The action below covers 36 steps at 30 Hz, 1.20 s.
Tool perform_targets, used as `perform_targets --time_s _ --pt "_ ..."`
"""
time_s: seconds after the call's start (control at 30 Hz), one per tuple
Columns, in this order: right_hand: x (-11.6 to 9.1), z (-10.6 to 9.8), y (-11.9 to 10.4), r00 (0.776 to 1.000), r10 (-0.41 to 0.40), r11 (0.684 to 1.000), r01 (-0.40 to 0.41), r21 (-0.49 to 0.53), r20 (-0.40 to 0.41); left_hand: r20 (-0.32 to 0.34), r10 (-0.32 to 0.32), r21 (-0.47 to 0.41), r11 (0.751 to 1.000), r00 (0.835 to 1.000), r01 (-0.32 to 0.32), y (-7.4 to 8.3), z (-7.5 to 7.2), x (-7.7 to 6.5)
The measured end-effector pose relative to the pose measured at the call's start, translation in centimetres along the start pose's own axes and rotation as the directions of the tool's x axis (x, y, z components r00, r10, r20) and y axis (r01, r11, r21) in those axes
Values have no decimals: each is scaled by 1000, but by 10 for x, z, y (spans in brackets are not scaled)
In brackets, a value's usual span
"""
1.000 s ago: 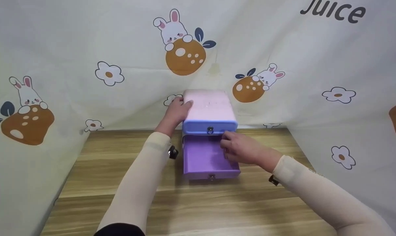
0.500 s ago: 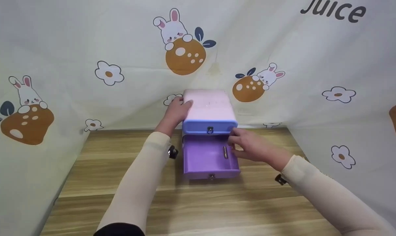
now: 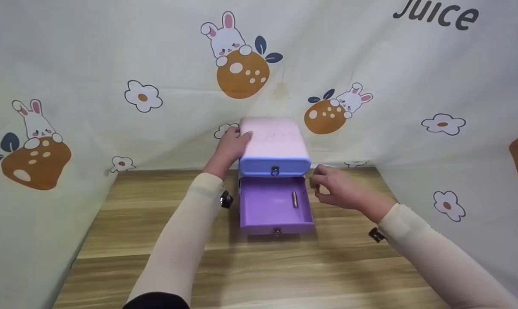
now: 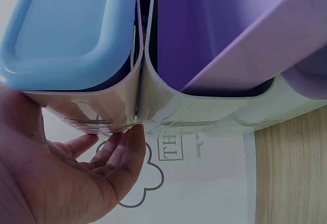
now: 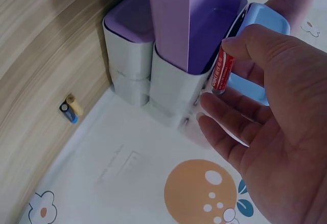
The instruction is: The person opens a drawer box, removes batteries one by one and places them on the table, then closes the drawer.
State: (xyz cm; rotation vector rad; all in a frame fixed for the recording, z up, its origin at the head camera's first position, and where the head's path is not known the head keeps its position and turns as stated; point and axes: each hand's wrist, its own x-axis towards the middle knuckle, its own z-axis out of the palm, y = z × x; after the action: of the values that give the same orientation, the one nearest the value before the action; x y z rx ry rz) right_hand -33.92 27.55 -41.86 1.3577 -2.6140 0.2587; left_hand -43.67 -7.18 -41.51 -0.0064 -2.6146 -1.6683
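A small drawer cabinet [image 3: 272, 139] with a pink top stands against the back wall. Its blue top drawer [image 3: 259, 166] is closed; below it a purple drawer [image 3: 265, 204] is pulled out. Inside, along the right side, lies a small brownish metallic cylinder [image 3: 295, 200] that looks like a battery. My left hand [image 3: 232, 148] holds the cabinet's left upper edge, thumb on top and fingers against the side [image 4: 97, 168]. Just right of the purple drawer, my right hand [image 3: 338, 186] pinches a red battery [image 5: 222, 71] between thumb and fingers.
Two batteries [image 5: 67, 110] lie side by side on the wooden table [image 5: 61, 40], seen in the right wrist view. Another purple drawer front [image 5: 134, 17] sits closed at the bottom. Printed cloth [image 3: 173, 124] hangs close behind and at both sides.
My right hand has moved right, from over the purple drawer to beside it, with the red battery. The cylinder in the drawer has come into sight. My left hand has stayed put.
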Motion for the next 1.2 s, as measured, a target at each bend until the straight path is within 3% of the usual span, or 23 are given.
perform_targets --time_s 0.67,1.07,1.2 --pt "-6 -8 25 977 197 980 -197 -5 82 -12 8 13 1000 1000 -7 0 1 0" --pt "-5 -2 48 972 212 977 -213 -6 102 -6 8 -1 1000 1000 -8 -2 1 1" --pt "-4 -1 55 956 261 965 -260 -26 132 -12 7 3 1000 1000 -7 -2 2 2"
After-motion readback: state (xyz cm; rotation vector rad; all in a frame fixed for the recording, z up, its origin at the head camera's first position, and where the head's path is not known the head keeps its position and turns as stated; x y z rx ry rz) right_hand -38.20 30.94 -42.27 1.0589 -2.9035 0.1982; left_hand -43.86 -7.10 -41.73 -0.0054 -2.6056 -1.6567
